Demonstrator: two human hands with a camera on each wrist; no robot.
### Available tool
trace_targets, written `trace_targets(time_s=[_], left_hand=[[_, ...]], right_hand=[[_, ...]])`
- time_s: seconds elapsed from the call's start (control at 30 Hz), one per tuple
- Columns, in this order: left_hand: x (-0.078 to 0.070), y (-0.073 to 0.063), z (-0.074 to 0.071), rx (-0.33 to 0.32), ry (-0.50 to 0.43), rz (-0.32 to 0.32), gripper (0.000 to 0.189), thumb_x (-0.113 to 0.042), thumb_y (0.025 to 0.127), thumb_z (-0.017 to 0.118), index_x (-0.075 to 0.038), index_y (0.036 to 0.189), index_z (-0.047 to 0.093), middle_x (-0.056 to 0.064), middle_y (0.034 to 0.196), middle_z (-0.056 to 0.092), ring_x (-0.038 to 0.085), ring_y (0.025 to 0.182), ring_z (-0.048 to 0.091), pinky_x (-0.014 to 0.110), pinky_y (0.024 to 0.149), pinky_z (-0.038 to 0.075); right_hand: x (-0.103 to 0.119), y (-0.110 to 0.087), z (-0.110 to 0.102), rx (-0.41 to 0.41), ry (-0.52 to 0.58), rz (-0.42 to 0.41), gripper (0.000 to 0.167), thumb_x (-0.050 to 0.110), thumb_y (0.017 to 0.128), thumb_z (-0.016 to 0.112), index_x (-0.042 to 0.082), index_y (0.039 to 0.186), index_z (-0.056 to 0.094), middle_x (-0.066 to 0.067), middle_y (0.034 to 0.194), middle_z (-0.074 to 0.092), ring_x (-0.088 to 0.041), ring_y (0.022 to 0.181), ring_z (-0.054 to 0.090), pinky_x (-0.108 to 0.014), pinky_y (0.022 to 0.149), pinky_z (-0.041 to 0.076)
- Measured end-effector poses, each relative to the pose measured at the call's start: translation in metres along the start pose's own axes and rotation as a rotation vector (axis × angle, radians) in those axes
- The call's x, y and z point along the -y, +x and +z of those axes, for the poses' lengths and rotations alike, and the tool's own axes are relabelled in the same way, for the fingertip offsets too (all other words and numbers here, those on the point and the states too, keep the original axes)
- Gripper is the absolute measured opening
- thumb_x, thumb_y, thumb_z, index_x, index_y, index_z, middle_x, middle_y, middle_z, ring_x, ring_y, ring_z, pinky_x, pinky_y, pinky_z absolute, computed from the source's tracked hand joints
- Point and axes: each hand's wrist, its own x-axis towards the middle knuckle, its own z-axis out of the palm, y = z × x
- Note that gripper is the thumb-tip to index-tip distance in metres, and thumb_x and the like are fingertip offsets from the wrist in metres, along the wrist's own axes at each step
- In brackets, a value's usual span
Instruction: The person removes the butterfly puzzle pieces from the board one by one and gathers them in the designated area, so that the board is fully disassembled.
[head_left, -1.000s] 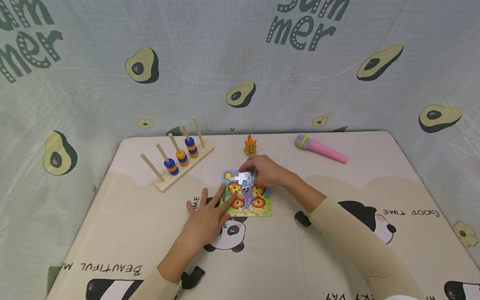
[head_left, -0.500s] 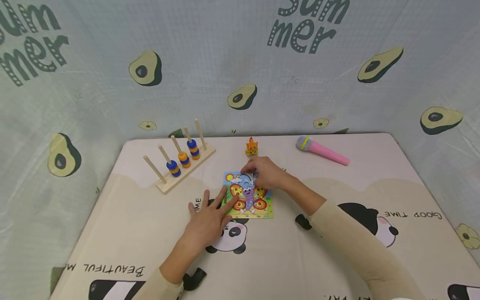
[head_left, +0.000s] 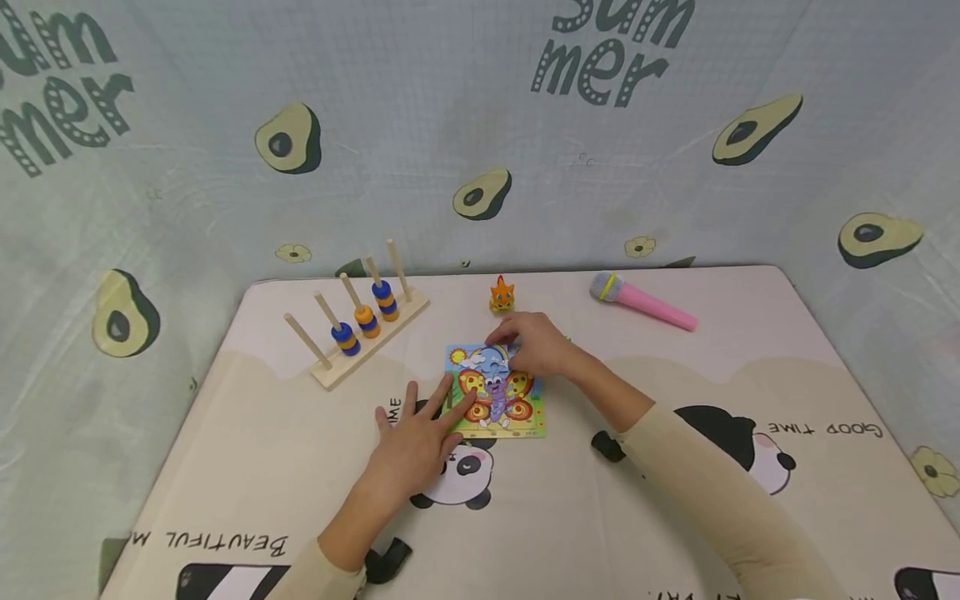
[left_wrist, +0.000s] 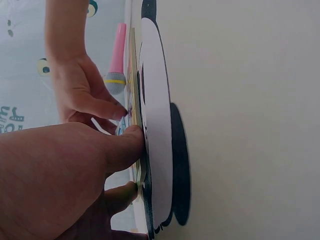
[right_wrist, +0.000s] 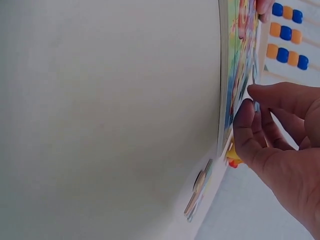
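Observation:
A butterfly jigsaw puzzle lies flat in a thin board at the middle of the table in the head view. My left hand rests with fingers spread on its left edge. Over the top right part of the picture, my right hand pinches a thin bluish puzzle piece between thumb and fingers, as the right wrist view shows. How that piece meets its neighbours is partly hidden by my fingers. Loose puzzle pieces lie beyond the board, mostly covered by my right hand in the head view.
A wooden peg rack with blue and orange rings stands at the back left. Behind the puzzle sits a small orange toy figure. A pink toy microphone lies at the back right. A printed cloth hangs behind the table.
One second ago a piece near the top of the puzzle glared white; now its blue picture shows. My right hand has shifted slightly to the right. The left hand stays on the board.

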Motion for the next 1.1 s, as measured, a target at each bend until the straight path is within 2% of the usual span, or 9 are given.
trace_targets(time_s=[0.43,0.77,1.1], left_hand=[[0.002,0.002,0.001,0.005,0.005,-0.007,0.059,-0.042,0.107,0.056,-0.039,0.162,0.037,0.003,0.175,0.021,0.057,0.155,0.018,0.089,0.105,0.021],[0.001,0.003,0.003,-0.003,-0.008,-0.001,0.059,-0.042,0.106,0.057,-0.038,0.161,0.038,0.003,0.175,0.022,0.058,0.154,0.019,0.09,0.105,0.02],[-0.001,0.002,0.001,-0.006,0.001,0.004,0.058,-0.04,0.107,0.056,-0.037,0.162,0.038,0.004,0.175,0.022,0.058,0.154,0.02,0.09,0.104,0.021]], right_hand=[[-0.017,-0.008,-0.008,-0.027,0.083,0.01,0.042,0.0,0.08,0.078,0.015,0.119,0.08,-0.001,0.112,0.073,-0.022,0.107,0.065,-0.042,0.097,0.053],[-0.029,-0.023,-0.018,-0.049,0.154,0.021,0.043,-0.003,0.079,0.077,0.013,0.119,0.079,-0.002,0.114,0.073,-0.024,0.105,0.064,-0.04,0.093,0.052],[-0.048,-0.037,-0.03,-0.08,0.179,0.024,0.046,-0.003,0.075,0.076,0.013,0.118,0.079,-0.003,0.114,0.075,-0.023,0.106,0.067,-0.039,0.093,0.053]])
